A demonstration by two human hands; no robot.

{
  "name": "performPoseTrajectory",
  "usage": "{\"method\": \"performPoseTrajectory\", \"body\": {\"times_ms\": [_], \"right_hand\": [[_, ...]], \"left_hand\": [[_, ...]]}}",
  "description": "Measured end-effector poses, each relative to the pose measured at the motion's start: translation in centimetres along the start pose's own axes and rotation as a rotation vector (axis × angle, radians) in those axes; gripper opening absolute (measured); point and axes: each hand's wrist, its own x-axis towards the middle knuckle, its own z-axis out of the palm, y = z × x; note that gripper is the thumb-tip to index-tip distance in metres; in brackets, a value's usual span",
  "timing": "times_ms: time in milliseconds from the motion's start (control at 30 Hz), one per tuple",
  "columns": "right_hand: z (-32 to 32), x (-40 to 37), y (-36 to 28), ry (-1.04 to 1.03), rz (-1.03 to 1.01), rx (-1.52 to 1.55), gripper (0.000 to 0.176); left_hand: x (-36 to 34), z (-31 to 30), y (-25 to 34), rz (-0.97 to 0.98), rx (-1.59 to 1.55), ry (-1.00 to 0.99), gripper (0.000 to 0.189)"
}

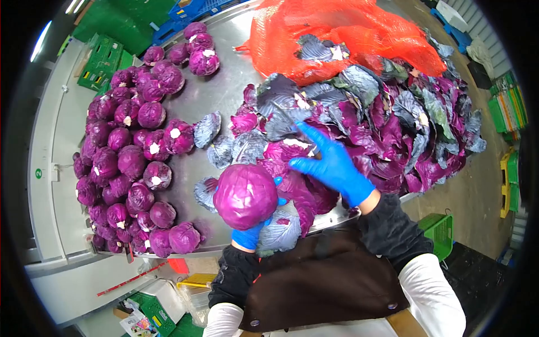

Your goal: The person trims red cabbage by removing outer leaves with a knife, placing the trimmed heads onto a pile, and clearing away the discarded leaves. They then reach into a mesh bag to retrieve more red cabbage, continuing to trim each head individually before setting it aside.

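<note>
A round, shiny red cabbage (pixel 246 195) rests in my left hand (pixel 247 236), which wears a blue glove. The fingers wrap around its right side and underside, and the cabbage hides most of the palm. To its right, my right hand (pixel 331 165), also gloved in blue, hovers over loose leaves with its fingers apart and nothing in it. Dark outer cabbage leaves (pixel 250 147) lie just beyond the held cabbage. Another greyish leaf (pixel 281 229) lies by my left wrist.
Many trimmed red cabbages (pixel 132 163) are heaped along the left of the metal table (pixel 216 92). A large pile of leaves (pixel 387 135) covers the right side, with an orange mesh bag (pixel 337 33) behind it. A green crate (pixel 437 235) stands below the table's right edge.
</note>
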Motion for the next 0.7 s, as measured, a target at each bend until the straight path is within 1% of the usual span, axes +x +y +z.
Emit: {"method": "performPoseTrajectory", "body": {"times_ms": [67, 100, 133, 200, 233, 267, 333, 367, 400, 433, 467, 533, 600, 667, 700], "right_hand": [[4.3, -0.9, -0.1, -0.167, 0.167, 0.435, 0.058], [4.8, -1.2, -0.7, -0.242, 0.343, 0.458, 0.053], [5.3, -1.2, -1.3, -0.336, 0.507, 0.477, 0.048], [5.6, -2.1, 1.0, -0.439, 0.525, 0.198, 0.040], [5.4, -2.9, 1.7, -0.448, 0.542, 0.156, 0.038], [5.1, -3.7, 2.4, -0.447, 0.567, 0.111, 0.036], [4.1, -4.5, 2.2, -0.436, 0.727, 0.181, 0.035], [3.7, -5.1, 3.1, -0.411, 0.747, 0.186, 0.034], [3.5, -5.6, 3.8, -0.384, 0.768, 0.191, 0.034], [3.5, -5.8, 3.8, -0.332, 0.811, 0.233, 0.034], [3.4, -5.9, 3.7, -0.321, 0.806, 0.242, 0.034], [3.6, -6.0, 3.6, -0.312, 0.844, 0.244, 0.034], [4.1, -6.1, 3.5, -0.321, 0.838, 0.230, 0.033], [4.9, -6.2, 3.5, -0.322, 0.838, 0.216, 0.033], [5.3, -6.3, 3.6, -0.341, 0.792, 0.190, 0.033]], "left_hand": [[-0.1, 3.6, -0.4, 0.227, 1.317, 0.201, 0.035], [0.2, 3.9, -0.7, 0.193, 1.267, 0.413, 0.038], [0.2, 3.7, -0.5, 0.223, 1.281, 0.450, 0.038], [-0.8, 2.5, 1.2, 0.376, 1.331, 0.570, 0.048], [-1.7, 2.3, 2.4, 0.409, 1.340, 0.628, 0.048], [-2.5, 2.3, 3.6, 0.453, 1.104, 0.737, 0.055], [-3.9, 2.0, 5.9, 0.525, 0.614, 0.875, 0.070], [-5.4, 0.0, 7.9, 0.589, 0.205, 0.953, 0.075], [-7.4, -2.2, 10.1, 0.639, -0.209, 0.995, 0.090], [-8.9, -1.7, 11.6, 0.722, -0.008, 1.105, 0.090], [-10.4, -1.2, 13.0, 0.792, 0.199, 1.208, 0.089], [-14.9, -4.9, 17.0, 0.807, 0.098, 1.213, 0.091], [-17.7, -6.5, 20.0, 0.876, 0.205, 1.378, 0.093], [-19.4, -8.6, 22.2, 0.891, 0.249, 1.412, 0.095], [-20.3, -9.5, 22.8, 0.797, 0.279, 1.462, 0.097]]}}
